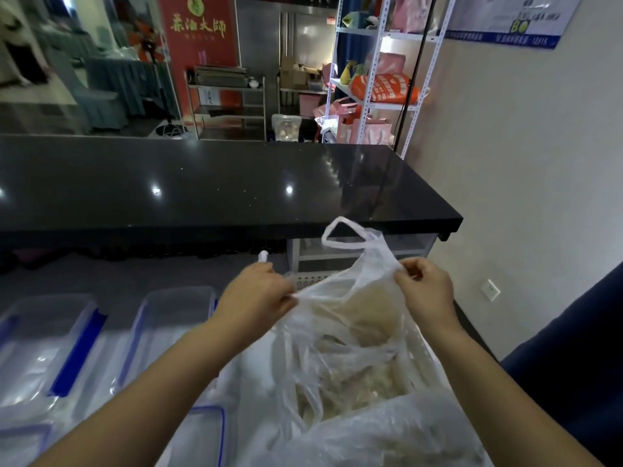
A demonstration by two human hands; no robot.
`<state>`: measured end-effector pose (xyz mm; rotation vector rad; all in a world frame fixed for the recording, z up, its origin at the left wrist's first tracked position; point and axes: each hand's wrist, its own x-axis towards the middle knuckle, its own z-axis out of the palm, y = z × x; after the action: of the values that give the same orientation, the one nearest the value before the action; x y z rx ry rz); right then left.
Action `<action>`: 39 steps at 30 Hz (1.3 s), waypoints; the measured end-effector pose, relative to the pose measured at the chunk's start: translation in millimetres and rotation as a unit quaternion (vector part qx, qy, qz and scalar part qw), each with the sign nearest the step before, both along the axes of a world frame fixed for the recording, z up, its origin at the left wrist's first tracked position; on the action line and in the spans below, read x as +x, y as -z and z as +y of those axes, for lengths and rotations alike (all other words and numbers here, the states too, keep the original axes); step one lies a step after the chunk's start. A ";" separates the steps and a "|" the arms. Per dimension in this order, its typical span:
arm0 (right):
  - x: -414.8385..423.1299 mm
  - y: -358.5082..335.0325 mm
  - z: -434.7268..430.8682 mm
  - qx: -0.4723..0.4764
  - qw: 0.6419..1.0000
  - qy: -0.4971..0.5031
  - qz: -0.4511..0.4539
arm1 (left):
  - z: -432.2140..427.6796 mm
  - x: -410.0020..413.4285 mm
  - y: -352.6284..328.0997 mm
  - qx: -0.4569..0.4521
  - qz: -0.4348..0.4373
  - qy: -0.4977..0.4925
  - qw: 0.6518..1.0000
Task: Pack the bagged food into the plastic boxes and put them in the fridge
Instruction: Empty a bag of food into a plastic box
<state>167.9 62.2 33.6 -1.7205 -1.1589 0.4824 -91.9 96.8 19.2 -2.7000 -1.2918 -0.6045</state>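
A long glossy black bar top [236, 183] runs across the room in front of the person. Beyond it stand a white metal shelf rack [377, 102] stacked with pink and orange packages, a steel cabinet [286, 38] and a red banner [202, 28].

Below the bar top, nearer the person, lies the grey surface [118, 281]. On its right side the thin, see-through plastic bag [354, 335] is held up just above a heap of more clear plastic [387, 433]. The bag is full of pale beige food; what kind I cannot tell through the film. One handle loop [344, 234] sticks up free above the mouth.

To the left of the bag, well apart from it, two clear plastic boxes with blue clips sit side by side on the surface, the far-left box [43, 332] and the middle box [168, 318]. A blue-rimmed lid [205, 433] lies nearer, at the bottom edge.

The hands are apart, one on each side of the bag's mouth. The left hand [256, 298] pinches the left rim with curled fingers. The right hand [428, 294] pinches the right rim the same way, so the film is stretched taut between them.

A small white wall socket [490, 289] sits low on the right wall.
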 end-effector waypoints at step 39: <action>-53.0 43.4 -18.7 0.030 0.988 -0.037 -0.147 | 21.5 47.3 -99.1 0.255 -0.111 0.040 0.960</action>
<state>114.9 43.5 -9.8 -1.7403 -1.4365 0.2395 -44.6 118.4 118.4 -2.3095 -0.9024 -1.1023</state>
